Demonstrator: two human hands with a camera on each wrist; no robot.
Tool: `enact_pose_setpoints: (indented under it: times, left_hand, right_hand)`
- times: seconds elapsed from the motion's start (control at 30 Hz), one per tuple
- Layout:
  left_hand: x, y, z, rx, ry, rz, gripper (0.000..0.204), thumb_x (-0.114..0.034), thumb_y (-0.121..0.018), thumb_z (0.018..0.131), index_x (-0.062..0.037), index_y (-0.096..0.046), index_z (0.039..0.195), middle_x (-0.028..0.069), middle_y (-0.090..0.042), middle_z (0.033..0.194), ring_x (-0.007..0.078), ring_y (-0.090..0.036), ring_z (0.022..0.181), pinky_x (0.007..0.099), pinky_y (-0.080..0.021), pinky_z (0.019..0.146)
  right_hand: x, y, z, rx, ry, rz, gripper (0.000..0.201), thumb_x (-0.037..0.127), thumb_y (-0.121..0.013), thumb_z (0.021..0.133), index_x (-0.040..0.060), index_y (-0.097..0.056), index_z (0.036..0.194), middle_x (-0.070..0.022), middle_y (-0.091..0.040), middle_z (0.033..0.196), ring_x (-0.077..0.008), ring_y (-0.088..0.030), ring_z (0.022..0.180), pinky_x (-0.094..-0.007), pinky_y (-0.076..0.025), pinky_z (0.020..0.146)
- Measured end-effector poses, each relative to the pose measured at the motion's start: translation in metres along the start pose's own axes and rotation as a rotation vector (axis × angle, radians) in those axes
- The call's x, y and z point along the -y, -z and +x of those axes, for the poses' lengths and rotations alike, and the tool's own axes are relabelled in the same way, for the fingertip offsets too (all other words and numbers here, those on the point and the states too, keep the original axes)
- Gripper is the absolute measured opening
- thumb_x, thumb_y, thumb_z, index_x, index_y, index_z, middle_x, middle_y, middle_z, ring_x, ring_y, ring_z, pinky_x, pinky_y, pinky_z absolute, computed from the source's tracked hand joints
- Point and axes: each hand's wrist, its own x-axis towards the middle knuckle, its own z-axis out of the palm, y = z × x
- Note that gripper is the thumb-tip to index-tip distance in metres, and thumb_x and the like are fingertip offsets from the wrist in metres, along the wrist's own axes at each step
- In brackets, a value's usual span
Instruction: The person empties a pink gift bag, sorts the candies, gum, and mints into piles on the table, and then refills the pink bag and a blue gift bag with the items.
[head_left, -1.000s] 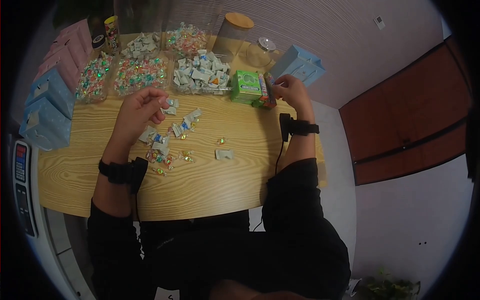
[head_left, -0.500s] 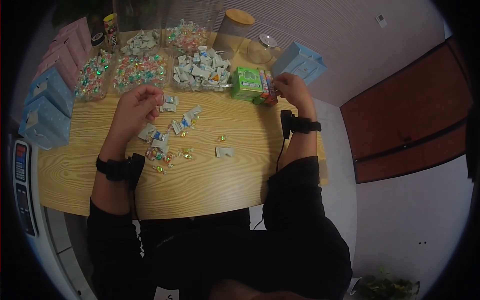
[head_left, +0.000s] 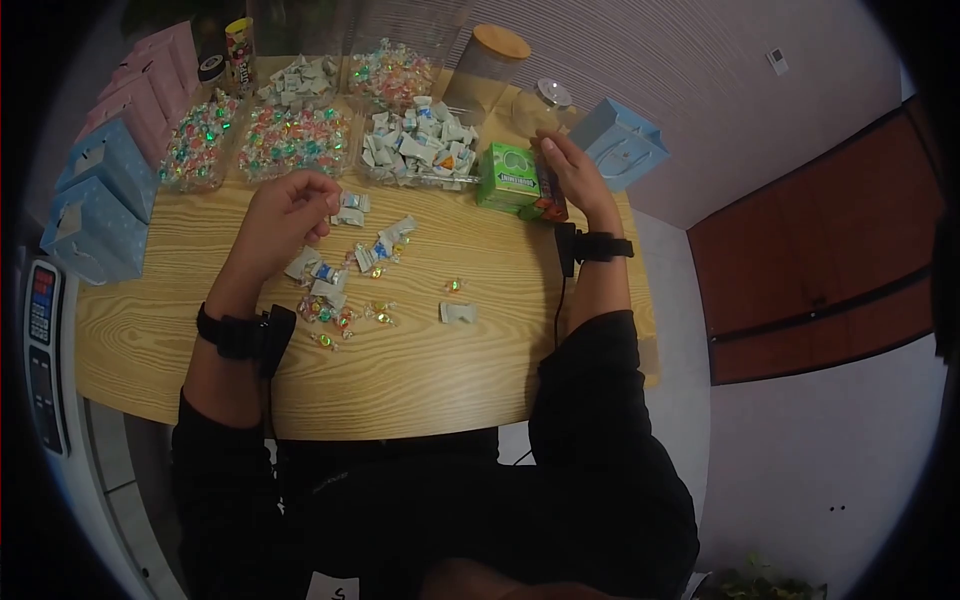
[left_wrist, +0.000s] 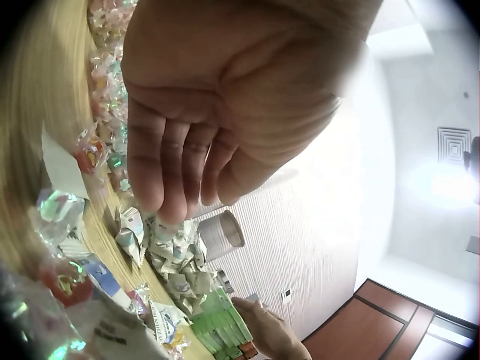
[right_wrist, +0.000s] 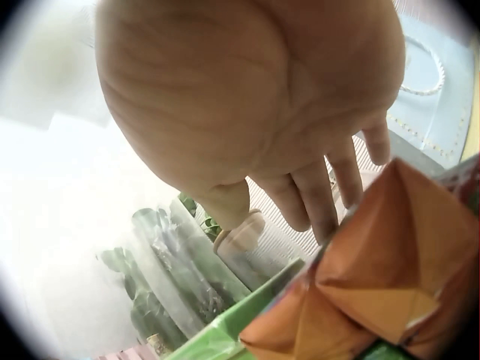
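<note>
My right hand (head_left: 582, 182) is at the right side of the stick packs (head_left: 552, 197), which stand upright against the green gum boxes (head_left: 512, 180). Its fingers are fairly straight; in the right wrist view the fingertips come right at the orange folded ends (right_wrist: 390, 262) of the packs. Over the table's left half hovers my left hand (head_left: 290, 222), fingers loosely bent and nothing in the palm, as the left wrist view shows. Nearest to it are white-wrapped candies (head_left: 350, 208) and a loose pile of clear-wrapped candies (head_left: 330, 312).
Open tubs of wrapped candies (head_left: 295, 145) and white packets (head_left: 420, 150) line the back. A wooden-lidded jar (head_left: 490, 75) and a glass jar (head_left: 545, 103) stand behind the gum. Blue bags (head_left: 95, 235) and pink bags (head_left: 130, 110) line the left edge; another blue bag (head_left: 620, 145) stands back right.
The stick packs, earlier angled out from the green boxes, now stand in line with them. My right hand's fingers have gone from a pinch at the packs to straight. The left hand has barely moved.
</note>
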Motion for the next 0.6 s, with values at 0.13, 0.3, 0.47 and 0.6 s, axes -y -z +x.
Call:
enact_pose_setpoints:
  times: [0.13, 0.3, 0.47, 0.6]
  left_hand:
    - [0.002, 0.000, 0.001, 0.011, 0.030, 0.012, 0.015, -0.014, -0.065, 0.092, -0.0044, -0.064, 0.103, -0.0019, -0.061, 0.082, 0.0041, -0.055, 0.066, 0.0199, -0.046, 0.058]
    - [0.001, 0.003, 0.000, -0.002, 0.008, 0.004, 0.015, -0.015, -0.065, 0.092, -0.0044, -0.063, 0.103, -0.0019, -0.061, 0.083, 0.0044, -0.055, 0.065, 0.0197, -0.046, 0.057]
    - [0.003, 0.014, 0.003, -0.049, 0.010, 0.112, 0.013, -0.011, -0.060, 0.095, -0.0017, -0.062, 0.104, -0.0008, -0.061, 0.082, 0.0054, -0.054, 0.064, 0.0207, -0.045, 0.057]
    - [0.006, 0.020, 0.002, -0.041, -0.032, 0.319, 0.012, -0.009, -0.059, 0.094, -0.0007, -0.063, 0.102, 0.0015, -0.061, 0.082, 0.0088, -0.055, 0.067, 0.0237, -0.046, 0.060]
  right_hand:
    - [0.017, 0.014, -0.007, 0.051, -0.145, 0.040, 0.056, 0.041, -0.055, 0.097, -0.0019, -0.053, 0.132, -0.0177, -0.063, 0.123, -0.0289, -0.058, 0.117, -0.0345, -0.044, 0.098]
    - [0.032, 0.043, -0.026, 0.148, -0.166, -0.180, 0.074, 0.042, -0.076, 0.082, 0.0015, -0.049, 0.137, -0.0163, -0.055, 0.136, -0.0295, -0.049, 0.130, -0.0364, -0.040, 0.106]
    - [0.050, 0.051, -0.036, 0.196, -0.235, -0.364, 0.077, 0.027, -0.086, 0.072, 0.0041, -0.051, 0.137, -0.0154, -0.054, 0.139, -0.0293, -0.048, 0.132, -0.0390, -0.039, 0.107]
    - [0.096, 0.043, -0.038, 0.010, -0.002, -0.281, 0.050, 0.019, -0.076, 0.082, 0.0021, -0.059, 0.126, -0.0155, -0.062, 0.127, -0.0305, -0.059, 0.118, -0.0366, -0.048, 0.095]
